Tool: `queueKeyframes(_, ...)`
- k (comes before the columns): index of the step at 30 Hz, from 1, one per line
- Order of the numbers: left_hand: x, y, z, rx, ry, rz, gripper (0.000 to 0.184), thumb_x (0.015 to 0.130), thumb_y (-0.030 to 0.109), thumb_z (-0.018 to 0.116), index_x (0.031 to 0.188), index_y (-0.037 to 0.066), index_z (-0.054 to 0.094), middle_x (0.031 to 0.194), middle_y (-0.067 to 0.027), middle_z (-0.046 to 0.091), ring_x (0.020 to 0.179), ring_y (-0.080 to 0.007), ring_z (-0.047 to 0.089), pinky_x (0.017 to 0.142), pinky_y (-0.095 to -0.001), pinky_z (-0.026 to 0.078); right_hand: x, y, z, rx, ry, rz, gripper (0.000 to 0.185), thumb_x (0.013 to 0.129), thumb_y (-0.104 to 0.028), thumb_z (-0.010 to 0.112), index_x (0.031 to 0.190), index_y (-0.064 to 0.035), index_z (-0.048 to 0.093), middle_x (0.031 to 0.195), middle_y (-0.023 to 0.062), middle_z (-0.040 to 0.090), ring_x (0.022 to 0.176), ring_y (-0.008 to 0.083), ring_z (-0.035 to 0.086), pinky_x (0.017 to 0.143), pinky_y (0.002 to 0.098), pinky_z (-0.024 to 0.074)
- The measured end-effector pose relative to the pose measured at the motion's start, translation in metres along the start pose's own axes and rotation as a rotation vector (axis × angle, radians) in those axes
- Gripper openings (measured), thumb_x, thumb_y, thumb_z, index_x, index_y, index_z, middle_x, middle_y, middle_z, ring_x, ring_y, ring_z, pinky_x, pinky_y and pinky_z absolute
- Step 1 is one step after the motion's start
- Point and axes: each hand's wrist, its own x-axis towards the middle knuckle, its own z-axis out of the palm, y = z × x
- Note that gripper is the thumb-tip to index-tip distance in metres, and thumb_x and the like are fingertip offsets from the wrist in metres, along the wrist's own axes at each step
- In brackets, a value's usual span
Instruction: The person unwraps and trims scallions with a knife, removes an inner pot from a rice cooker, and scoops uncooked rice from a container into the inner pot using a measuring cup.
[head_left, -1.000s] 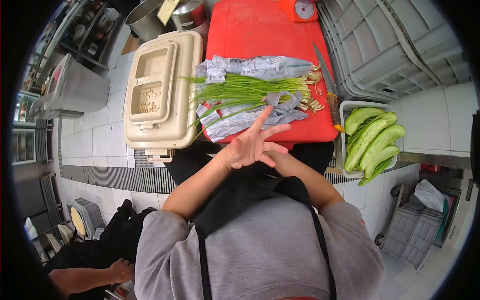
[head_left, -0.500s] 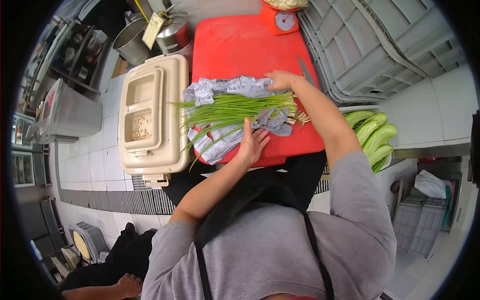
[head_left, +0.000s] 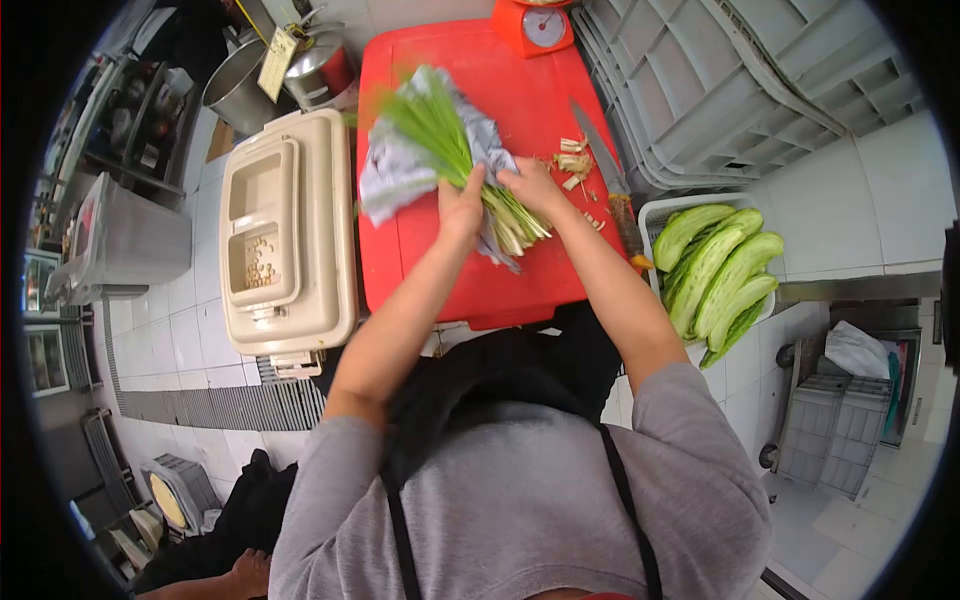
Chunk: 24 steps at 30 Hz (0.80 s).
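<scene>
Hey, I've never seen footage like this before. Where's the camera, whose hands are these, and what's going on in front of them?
There's no machine here: a person works bare-handed, wearing the camera on their head, so you look down past their own chest and arms. The left hand grips a bunch of green stalks. The right hand is at the bunch's other side, by its crumpled wrapping; its exact grip is hard to see. Below is a red surface with a knife, loose pale scraps and an orange scale at the far edge. To the left is a cream container; to the right, pale green vegetables fill a basket.
</scene>
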Motion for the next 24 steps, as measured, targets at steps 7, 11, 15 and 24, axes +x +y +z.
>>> queueKeyframes(7,0.022,0.042,-0.063,0.352,-0.115,-0.404,0.066,0.071,0.030,0.071,0.116,-0.008,0.041,0.105,-0.0175,0.056,0.092,-0.0246,0.055,0.079,-0.0322,0.045,-0.006,0.029,0.000,-0.299,0.147,0.306,0.032,0.074,-0.027,0.056,0.085,0.0021,0.059,0.077,0.0201,0.061,0.072,0.0324,0.060,0.068,0.0390,0.0473)
queueKeyframes(11,0.032,0.037,-0.131,0.913,-0.064,-0.055,0.073,0.064,0.029,0.075,0.120,-0.005,0.042,0.111,-0.0214,0.052,0.102,-0.0279,0.052,0.085,-0.0330,0.042,-0.039,0.021,-0.031,-0.494,0.428,0.090,0.036,0.070,-0.020,0.058,0.096,0.0046,0.056,0.103,0.0272,0.052,0.094,0.0364,0.052,0.082,0.0396,0.0422)
queueKeyframes(15,-0.003,0.044,-0.123,1.118,0.046,0.372,0.057,0.066,0.019,0.072,0.116,0.003,0.049,0.107,-0.0180,0.055,0.090,-0.0219,0.057,0.078,-0.0318,0.046,-0.054,-0.002,-0.026,-0.553,0.591,-0.172,0.029,0.071,-0.016,0.062,0.096,-0.0015,0.059,0.099,0.0215,0.056,0.086,0.0334,0.056,0.074,0.0373,0.0451)
queueKeyframes(24,-0.066,0.056,-0.078,0.787,-0.400,0.865,0.023,0.075,0.010,0.066,0.096,0.001,0.060,0.080,-0.0025,0.059,0.058,-0.0048,0.051,0.049,-0.0193,0.039,-0.072,-0.005,0.037,-0.287,0.304,-0.012,0.019,0.072,-0.020,0.064,0.073,-0.0019,0.065,0.066,0.0146,0.062,0.056,0.0258,0.059,0.056,0.0341,0.0464)
